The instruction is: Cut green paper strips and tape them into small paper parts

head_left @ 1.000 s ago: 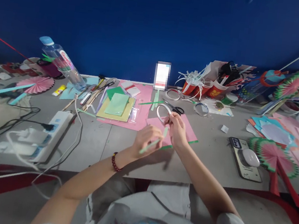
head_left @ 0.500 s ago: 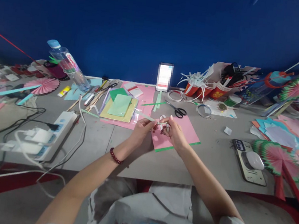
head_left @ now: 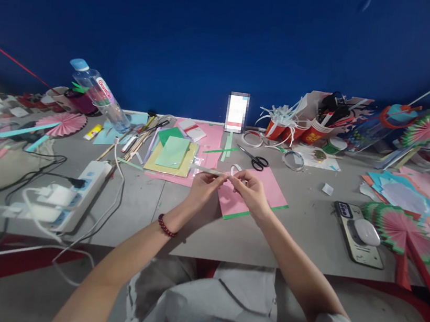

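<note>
My left hand pinches a narrow pale paper strip that points off to the left above its fingers. The fingertips of my right hand meet those of the left at the strip's right end. A white roll of tape shows behind the right fingers, partly hidden and seemingly hooked on them. Below both hands lies a pink sheet with a green strip along its near edge. Black-handled scissors rest just beyond it.
Left of my hands are stacked green and yellow papers, a power strip with cables and a tilted bottle. To the right are a phone, a folded paper fan and a tape ring. Red cups line the back.
My right fingers have closed in on the left fingertips, and the back of the right hand has turned up. The tape roll now sits farther behind the fingers.
</note>
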The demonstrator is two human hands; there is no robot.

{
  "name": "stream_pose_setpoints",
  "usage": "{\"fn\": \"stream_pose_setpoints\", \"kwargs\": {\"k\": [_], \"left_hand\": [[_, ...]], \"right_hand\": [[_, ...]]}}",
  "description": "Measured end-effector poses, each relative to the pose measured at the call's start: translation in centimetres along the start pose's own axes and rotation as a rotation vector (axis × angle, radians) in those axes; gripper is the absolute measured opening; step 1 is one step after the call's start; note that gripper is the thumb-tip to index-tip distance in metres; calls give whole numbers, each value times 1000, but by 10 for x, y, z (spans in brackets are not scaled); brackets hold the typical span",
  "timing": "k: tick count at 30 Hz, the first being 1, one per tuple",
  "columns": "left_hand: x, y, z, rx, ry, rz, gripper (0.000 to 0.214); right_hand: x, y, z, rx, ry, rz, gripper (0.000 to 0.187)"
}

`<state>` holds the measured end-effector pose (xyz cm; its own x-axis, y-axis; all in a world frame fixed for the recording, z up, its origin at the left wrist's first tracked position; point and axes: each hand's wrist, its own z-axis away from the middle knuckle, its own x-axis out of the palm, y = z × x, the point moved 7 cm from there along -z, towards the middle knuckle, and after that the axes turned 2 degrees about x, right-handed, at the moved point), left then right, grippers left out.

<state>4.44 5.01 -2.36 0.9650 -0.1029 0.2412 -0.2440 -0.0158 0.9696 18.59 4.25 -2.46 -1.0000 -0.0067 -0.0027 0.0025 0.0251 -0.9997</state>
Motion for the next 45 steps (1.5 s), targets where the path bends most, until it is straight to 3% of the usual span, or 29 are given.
{"fn": "stream_pose_setpoints", "kwargs": {"k": [3, 10, 14, 18, 21, 27, 33, 38, 45], "left_hand": [[2, 2, 0, 35, -32, -18, 25], [-5, -8, -2, -2, 56, -19, 27], [-10, -9, -4, -25, 59, -22, 25], [-14, -9, -7, -12, 59, -41, 27], [-12, 0, -7, 105, 12, -85, 25], [3, 37, 4, 548, -153, -349, 23], [12, 43, 16, 773, -173, -660, 16], [17, 42, 21, 829, -199, -715, 14], [18, 46, 19, 706, -251, -532, 22]], "right_hand": [[0, -2, 0, -9, 17, 15, 31], [5, -7, 3, -44, -22, 70, 28], [4, -6, 4, -63, -22, -15, 23], [4, -7, 5, -96, -37, -100, 36], [6, -7, 6, -121, -62, -56, 44], [16, -7, 10, -281, -121, 174, 55], [18, -7, 12, -349, -98, 312, 58], [16, -9, 11, -344, -75, 321, 58], [11, -10, 10, -311, -13, 367, 55]]}}
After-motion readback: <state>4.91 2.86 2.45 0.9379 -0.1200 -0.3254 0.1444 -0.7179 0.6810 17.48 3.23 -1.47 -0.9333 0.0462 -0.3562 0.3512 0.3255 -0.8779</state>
